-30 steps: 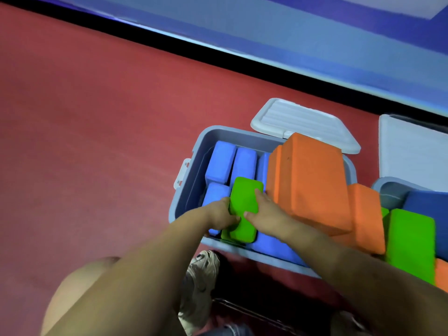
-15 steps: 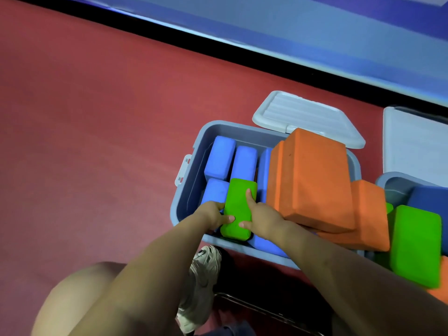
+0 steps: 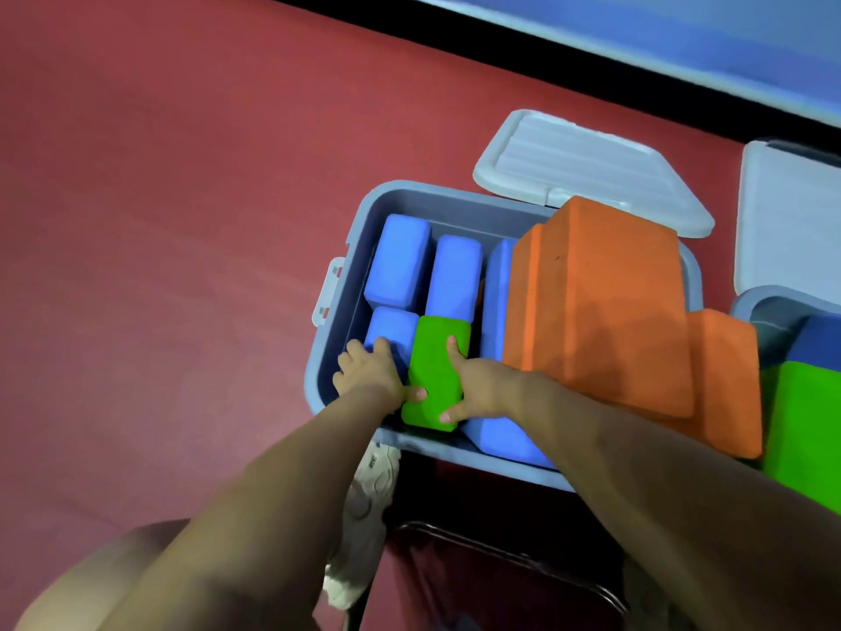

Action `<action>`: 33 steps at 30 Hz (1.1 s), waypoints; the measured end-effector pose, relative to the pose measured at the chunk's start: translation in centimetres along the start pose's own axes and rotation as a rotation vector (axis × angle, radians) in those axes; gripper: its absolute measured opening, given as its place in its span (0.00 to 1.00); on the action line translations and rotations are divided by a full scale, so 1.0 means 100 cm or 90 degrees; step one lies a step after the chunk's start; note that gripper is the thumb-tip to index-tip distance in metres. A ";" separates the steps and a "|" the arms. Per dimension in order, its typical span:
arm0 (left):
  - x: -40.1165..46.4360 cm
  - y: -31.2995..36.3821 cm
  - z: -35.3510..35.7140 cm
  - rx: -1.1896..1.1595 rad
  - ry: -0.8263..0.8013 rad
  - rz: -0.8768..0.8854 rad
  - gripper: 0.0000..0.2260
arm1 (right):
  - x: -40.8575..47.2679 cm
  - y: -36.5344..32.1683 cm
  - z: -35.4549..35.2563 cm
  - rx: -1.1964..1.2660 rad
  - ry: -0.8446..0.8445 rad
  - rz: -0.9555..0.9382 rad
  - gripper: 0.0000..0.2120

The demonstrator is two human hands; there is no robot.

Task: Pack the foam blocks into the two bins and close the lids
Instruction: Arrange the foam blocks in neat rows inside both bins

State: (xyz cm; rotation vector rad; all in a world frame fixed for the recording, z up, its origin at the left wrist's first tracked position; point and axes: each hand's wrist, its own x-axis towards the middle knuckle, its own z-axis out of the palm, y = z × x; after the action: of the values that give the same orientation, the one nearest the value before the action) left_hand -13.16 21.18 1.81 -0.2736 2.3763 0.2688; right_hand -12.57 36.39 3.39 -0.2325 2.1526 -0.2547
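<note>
A grey-blue bin (image 3: 409, 193) on the red floor holds several blue foam blocks (image 3: 402, 261). A green block (image 3: 434, 357) sits low in the bin's near-left part, between blue blocks. My left hand (image 3: 371, 371) rests on the near-left blue block, thumb touching the green block's left edge. My right hand (image 3: 482, 384) presses on the green block, with index finger and thumb flat on its top. Two orange blocks (image 3: 591, 302) are piled high over the bin's right half. A second bin (image 3: 746, 307) at the right edge holds another green block (image 3: 805, 425).
Two pale lids lie behind the bins, one (image 3: 591, 170) behind the left bin, the other (image 3: 792, 211) at the right edge. A black strip and a blue wall run along the back. My knee and a white shoe (image 3: 364, 507) are near the bin's front.
The green block has gone down from above the blue blocks into the gap in the bin. Both hands followed it down, and my left fingers now lie on the blue block.
</note>
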 end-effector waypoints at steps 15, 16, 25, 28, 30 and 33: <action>0.008 0.012 0.029 0.037 0.108 0.007 0.38 | 0.019 -0.013 -0.009 -0.204 -0.072 0.048 0.53; 0.007 0.013 0.029 0.032 0.097 0.009 0.37 | 0.019 -0.014 -0.008 -0.195 -0.070 0.050 0.53; 0.012 0.017 -0.018 -0.031 -0.037 0.006 0.19 | 0.004 0.003 0.006 0.198 0.101 0.095 0.47; -0.002 0.015 -0.026 -0.176 -0.105 0.016 0.14 | -0.015 0.002 0.012 0.418 0.175 0.084 0.38; -0.020 0.019 -0.032 -0.331 -0.148 0.019 0.09 | -0.039 0.005 0.012 0.546 0.235 0.060 0.32; -0.043 0.036 -0.043 -0.437 -0.195 0.043 0.09 | -0.087 0.015 0.010 0.651 0.265 0.035 0.24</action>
State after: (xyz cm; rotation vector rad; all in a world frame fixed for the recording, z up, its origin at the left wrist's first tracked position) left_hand -13.82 23.98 8.28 -0.4312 1.9216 1.0802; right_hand -6.97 40.06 9.30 0.5050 2.1256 -1.4021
